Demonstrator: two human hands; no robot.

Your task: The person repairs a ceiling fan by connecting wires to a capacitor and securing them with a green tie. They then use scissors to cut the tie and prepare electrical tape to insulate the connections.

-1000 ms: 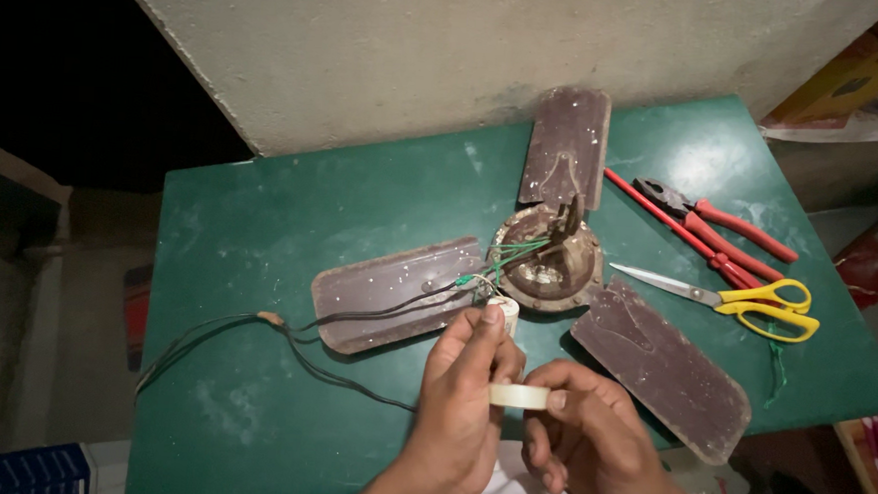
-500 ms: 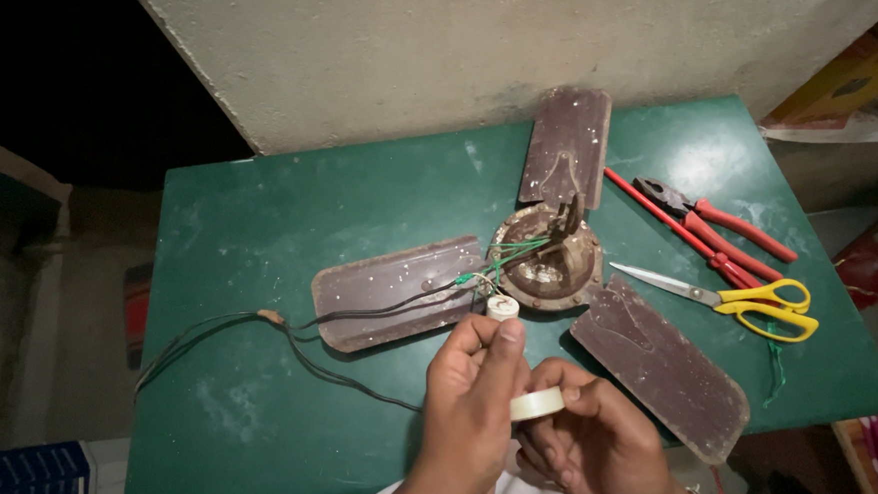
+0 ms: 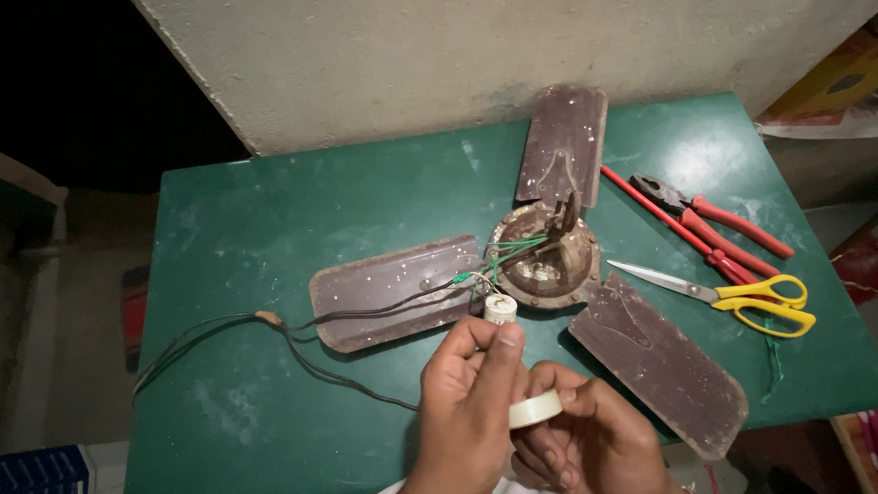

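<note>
A dusty brown ceiling fan (image 3: pixel 549 258) with three blades lies on a green table (image 3: pixel 260 228). My left hand (image 3: pixel 466 399) pinches at a roll of white tape (image 3: pixel 536 409) near the table's front edge. My right hand (image 3: pixel 599 451) holds that roll from below and the right. A small white cylindrical part (image 3: pixel 499 308) on thin wires sits just above my left fingers, beside the fan's hub. Green and white wires run from it into the hub.
A black cable (image 3: pixel 284 344) trails left from the fan across the table. Red-handled pliers (image 3: pixel 721 217), a red screwdriver (image 3: pixel 680 230) and yellow-handled scissors (image 3: pixel 747 291) lie right of the hub. A grey wall stands behind the table.
Both hands have dropped slightly toward the front edge with the tape roll, away from the white part. The roll has tilted. The fan and tools have not moved.
</note>
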